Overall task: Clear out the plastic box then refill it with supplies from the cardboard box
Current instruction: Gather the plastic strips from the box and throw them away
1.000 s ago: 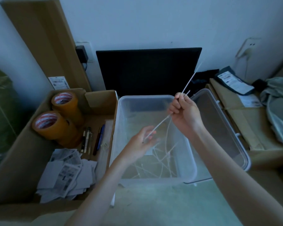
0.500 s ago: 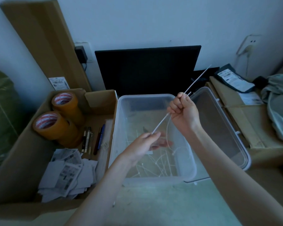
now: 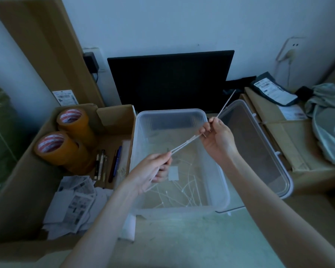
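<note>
Both hands now hold a small bundle of white cable ties [image 3: 184,145] above the plastic box [image 3: 219,176]. Our left hand [image 3: 153,171] has come up since a second ago and pinches the lower ends; our right hand [image 3: 216,137] pinches the upper part. More loose ties [image 3: 182,192] litter the box floor, so clearing is unfinished. Tape rolls [image 3: 74,120] wait in the cardboard box [image 3: 23,171] at left.

Plastic box [image 3: 219,182] mouth open, entry blocked mid-span by both hands [image 3: 153,171] [image 3: 218,137] stretching cable ties [image 3: 184,145] across. Lid [image 3: 259,151] crowds right rim, cardboard box [image 3: 27,171] flanks left.
</note>
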Available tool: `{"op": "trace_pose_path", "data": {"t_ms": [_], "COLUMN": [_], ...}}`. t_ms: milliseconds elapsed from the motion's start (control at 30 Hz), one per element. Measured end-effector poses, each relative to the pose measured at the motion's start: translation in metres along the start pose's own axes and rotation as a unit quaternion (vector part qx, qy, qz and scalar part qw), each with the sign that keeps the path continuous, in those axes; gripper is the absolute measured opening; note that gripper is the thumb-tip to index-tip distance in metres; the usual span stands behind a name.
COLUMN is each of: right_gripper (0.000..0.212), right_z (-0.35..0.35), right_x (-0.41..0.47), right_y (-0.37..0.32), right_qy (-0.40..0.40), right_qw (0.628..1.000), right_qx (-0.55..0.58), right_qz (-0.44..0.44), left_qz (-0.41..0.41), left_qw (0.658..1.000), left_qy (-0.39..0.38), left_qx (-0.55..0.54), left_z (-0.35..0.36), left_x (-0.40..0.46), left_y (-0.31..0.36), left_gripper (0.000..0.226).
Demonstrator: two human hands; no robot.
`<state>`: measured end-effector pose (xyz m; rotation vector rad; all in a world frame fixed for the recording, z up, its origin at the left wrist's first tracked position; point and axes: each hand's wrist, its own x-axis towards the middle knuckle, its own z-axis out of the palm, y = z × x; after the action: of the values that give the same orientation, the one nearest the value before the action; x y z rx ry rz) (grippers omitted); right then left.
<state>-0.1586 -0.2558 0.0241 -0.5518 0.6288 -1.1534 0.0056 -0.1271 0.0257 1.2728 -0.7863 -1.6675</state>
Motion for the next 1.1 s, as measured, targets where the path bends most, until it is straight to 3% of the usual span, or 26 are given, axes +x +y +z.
{"op": "trace_pose_path", "data": {"t_ms": [133, 467, 567, 700, 900, 1100], "right_gripper": [0.033, 0.029, 0.03, 0.027, 0.027, 0.033], "right_z": [-0.009, -0.014, -0.012, -0.013, -0.011, -0.005], "right_x": [0.001, -0.006, -0.01, -0.013, -0.014, -0.02], "right_y": [0.004, 0.014, 0.015, 0.015, -0.002, -0.023], "right_qy": [0.033, 0.097, 0.098, 0.083, 0.14, 0.105], "right_qw": [0.998, 0.973, 0.945, 0.909, 0.953, 0.983], "right_qx": [-0.054, -0.2, -0.295, -0.391, -0.257, -0.122], "right_qz": [-0.014, -0.065, -0.099, -0.119, -0.085, -0.089], "left_qz": [0.004, 0.114, 0.138, 0.165, 0.183, 0.202], "left_qw": [0.993, 0.947, 0.919, 0.902, 0.871, 0.903], "left_qy": [0.072, 0.236, 0.306, 0.366, 0.397, 0.314], "left_qx": [0.097, 0.186, 0.206, 0.157, 0.223, 0.21], "left_z": [-0.018, -0.04, -0.047, -0.048, -0.059, -0.06], "left_x": [-0.007, -0.006, 0.0, 0.002, 0.006, 0.003], "left_y": [0.007, 0.014, 0.014, 0.021, 0.035, 0.039], "left_gripper": [0.027, 0.027, 0.033, 0.032, 0.015, 0.02]}}
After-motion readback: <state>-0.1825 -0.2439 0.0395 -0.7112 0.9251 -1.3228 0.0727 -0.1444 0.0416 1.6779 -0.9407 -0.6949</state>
